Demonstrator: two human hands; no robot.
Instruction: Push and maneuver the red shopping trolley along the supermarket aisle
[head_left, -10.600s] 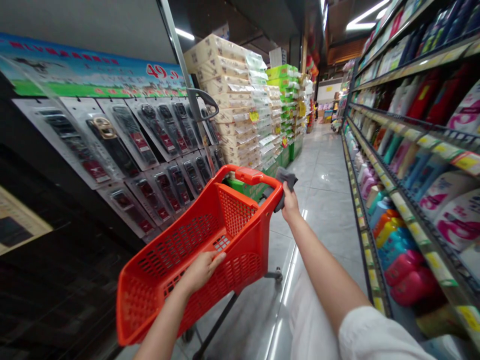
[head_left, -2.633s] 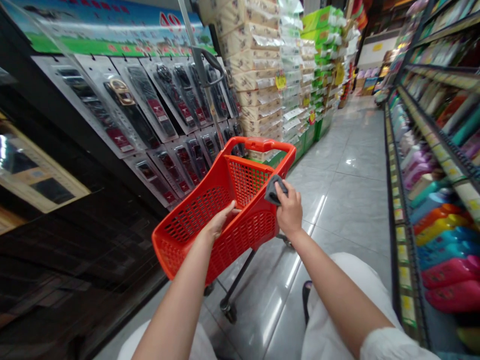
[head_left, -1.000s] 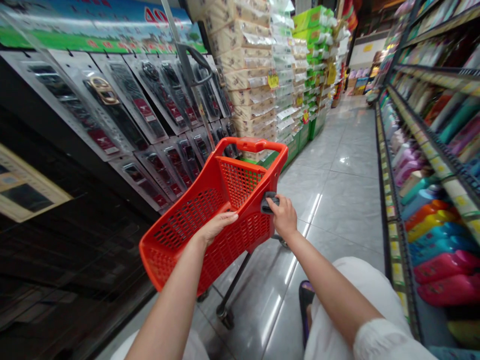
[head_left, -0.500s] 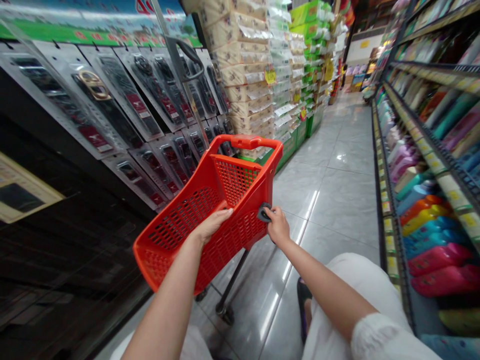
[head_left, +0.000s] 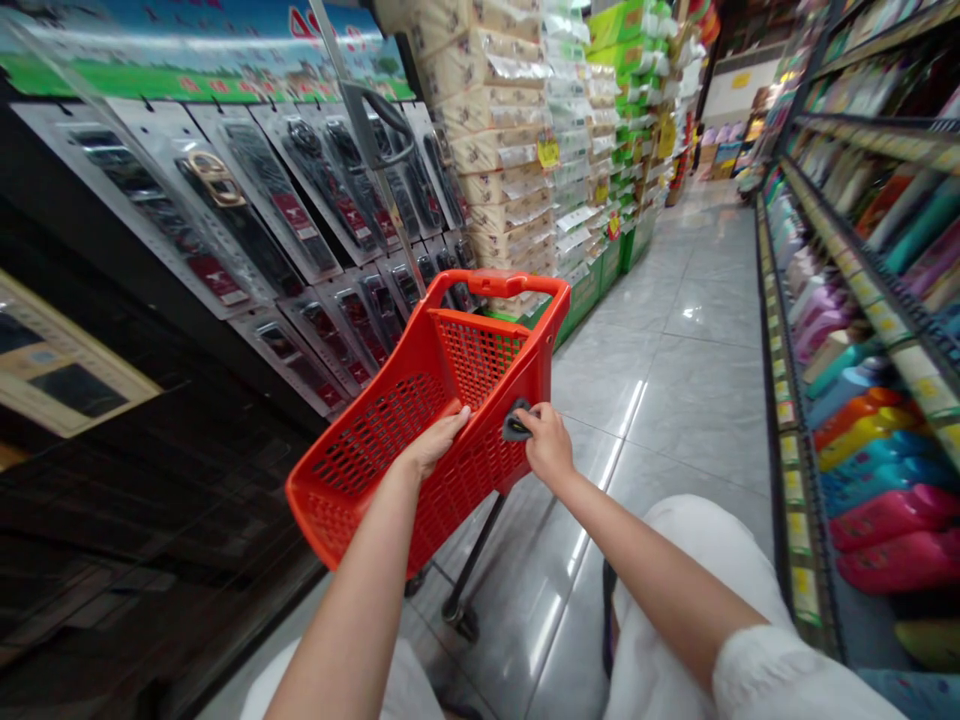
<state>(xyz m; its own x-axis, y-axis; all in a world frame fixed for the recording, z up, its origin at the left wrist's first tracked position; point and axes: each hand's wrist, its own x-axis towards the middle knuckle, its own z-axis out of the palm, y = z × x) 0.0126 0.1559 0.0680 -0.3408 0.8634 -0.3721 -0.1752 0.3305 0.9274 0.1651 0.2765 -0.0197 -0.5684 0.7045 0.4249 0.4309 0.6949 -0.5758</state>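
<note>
A red plastic shopping cart (head_left: 480, 440) stands in front of me, its basket walls full of small holes and its handle bar at the far end. My left hand (head_left: 436, 442) is closed over the near rim, thumb lying on top and the other fingers hidden behind the arm side. In my right hand (head_left: 550, 445) a small dark grey cloth (head_left: 516, 421) is pinched and pressed against the outer side wall, below the handle end. The basket's inside shows only its perforated walls and floor.
Packaged belts (head_left: 225, 190) hang on a display at the left. Stacked tissue packs (head_left: 495, 150) line the aisle behind the cart. Shelves (head_left: 862, 300) of bottles run along the right. Grey tiled floor (head_left: 675, 400) lies between, and my knee (head_left: 712, 550) is at the lower right.
My right hand has moved the cloth slightly left and along the cart's side wall. My left hand keeps its hold on the rim. The view has shifted slightly.
</note>
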